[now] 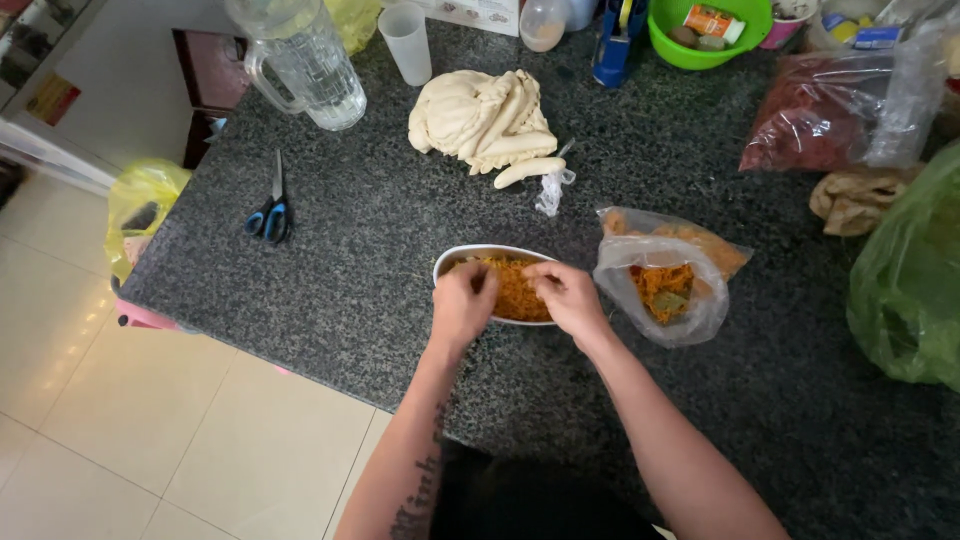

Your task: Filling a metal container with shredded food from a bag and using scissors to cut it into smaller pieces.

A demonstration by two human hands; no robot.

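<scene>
Where the granite counter (380, 260) nears its front edge, noting a white oval dish (470, 250) heaped with orange shreds (515, 290). Finding left hand (462, 303) and right hand (570, 297) curling fingers down into the heap, side by side; not managing to tell whether pinching strands or only touching. Judging this as loosening or picking through the shreds; going on calling for small fingertip pinches, keeping strands inside the rim. Noting, just right, an open plastic bag (660, 285) of more shreds. Missing fingertips behind knuckles, and the dish's near rim under the hands.

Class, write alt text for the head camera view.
Both hands, left hand and right hand, work orange shreds in a white bowl on a dark granite counter. Dough, scissors and a plastic bag lie nearby.
</scene>
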